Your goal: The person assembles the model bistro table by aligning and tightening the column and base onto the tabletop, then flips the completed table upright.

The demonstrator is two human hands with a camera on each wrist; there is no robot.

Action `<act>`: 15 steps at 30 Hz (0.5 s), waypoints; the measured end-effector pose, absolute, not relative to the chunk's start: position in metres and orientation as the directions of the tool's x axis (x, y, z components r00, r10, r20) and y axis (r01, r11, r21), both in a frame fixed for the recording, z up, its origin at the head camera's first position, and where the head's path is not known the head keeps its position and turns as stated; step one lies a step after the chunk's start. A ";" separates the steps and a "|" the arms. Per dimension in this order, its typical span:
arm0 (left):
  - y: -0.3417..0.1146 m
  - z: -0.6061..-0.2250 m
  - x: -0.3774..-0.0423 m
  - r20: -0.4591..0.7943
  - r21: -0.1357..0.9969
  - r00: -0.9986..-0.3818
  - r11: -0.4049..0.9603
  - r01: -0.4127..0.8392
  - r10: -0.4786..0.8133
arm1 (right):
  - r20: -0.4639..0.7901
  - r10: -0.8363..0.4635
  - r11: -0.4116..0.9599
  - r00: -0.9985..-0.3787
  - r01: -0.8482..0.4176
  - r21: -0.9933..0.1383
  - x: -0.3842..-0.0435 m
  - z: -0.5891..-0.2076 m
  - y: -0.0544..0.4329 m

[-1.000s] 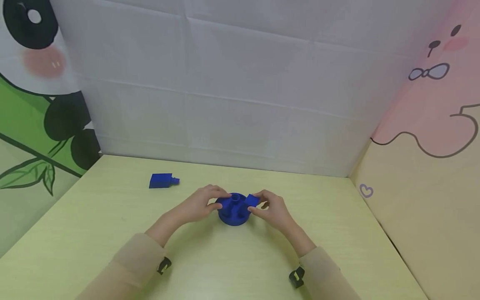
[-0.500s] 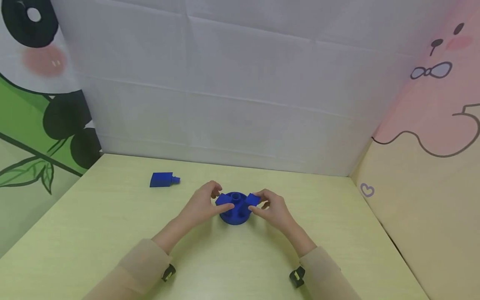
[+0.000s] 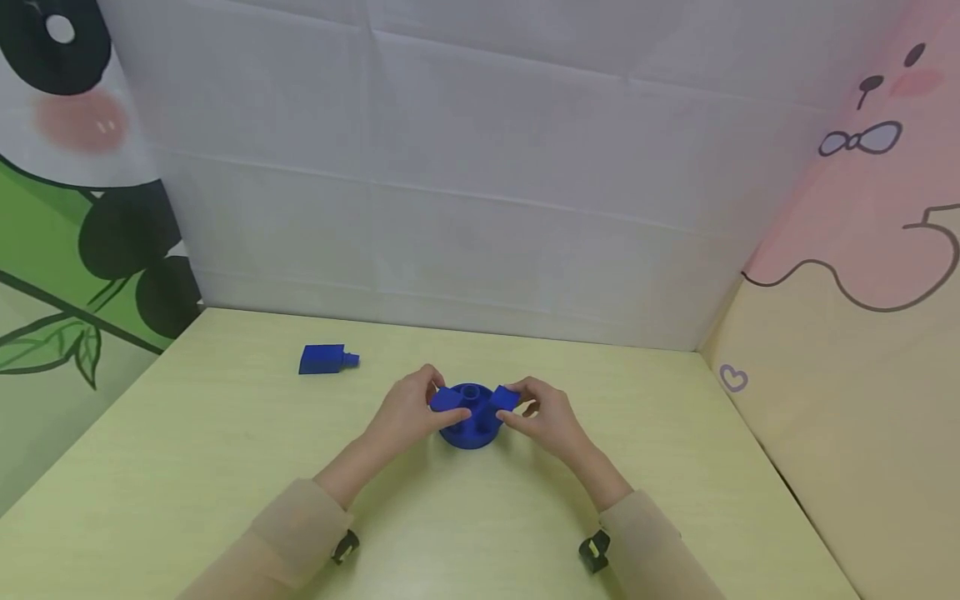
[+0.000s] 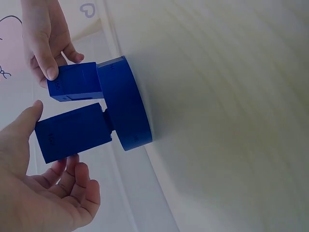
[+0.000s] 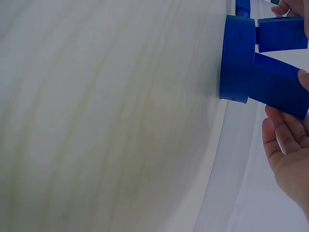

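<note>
A round blue base (image 3: 470,433) with a raised central ring stands on the table between both hands. The left hand (image 3: 405,410) pinches a blue block (image 4: 72,133) by its outer end, thumb on one side and fingers on the other. A narrow neck on that block meets the base, with a small gap between block body and base. At the base's right side, the right hand (image 3: 547,417) grips a similar blue block (image 5: 277,82), which leans outward and sits close against the base. How deep either block goes is hidden.
Farther back on the left, another blue block (image 3: 322,359) with a protruding peg lies on the pale yellow table (image 3: 225,433). A white sheet (image 3: 450,208) rises behind the table, and printed panels flank it.
The left hand has shifted its hold: its thumb moved right across the left block's front and its fingers drew back, so the block's top shows. The right hand stays nearly still.
</note>
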State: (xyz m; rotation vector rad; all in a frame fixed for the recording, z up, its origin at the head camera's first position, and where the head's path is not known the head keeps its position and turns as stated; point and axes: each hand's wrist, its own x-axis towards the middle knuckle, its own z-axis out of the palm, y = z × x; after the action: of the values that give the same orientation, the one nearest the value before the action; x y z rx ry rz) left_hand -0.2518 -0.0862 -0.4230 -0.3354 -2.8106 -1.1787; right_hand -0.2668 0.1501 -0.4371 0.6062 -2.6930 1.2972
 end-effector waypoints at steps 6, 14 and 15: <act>-0.093 -0.420 -0.253 0.175 0.678 -0.962 0.683 0.271 0.208 | 0.253 -0.312 0.553 -0.916 -0.392 -0.735 -0.266 -0.436 0.150; -0.107 -0.421 -0.260 0.242 0.612 -0.898 0.660 0.435 0.367 | 0.255 -0.315 0.541 -0.914 -0.394 -0.743 -0.267 -0.437 0.151; -0.109 -0.421 -0.262 0.252 0.602 -0.886 0.654 0.459 0.390 | 0.259 -0.316 0.540 -0.913 -0.397 -0.742 -0.267 -0.438 0.151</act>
State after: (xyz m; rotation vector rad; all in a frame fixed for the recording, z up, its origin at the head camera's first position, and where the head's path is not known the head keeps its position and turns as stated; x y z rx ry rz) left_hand -0.2617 -0.1095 -0.4213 -0.7115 -2.7646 -1.0487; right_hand -0.2669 0.1507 -0.4380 0.6206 -2.6738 1.3254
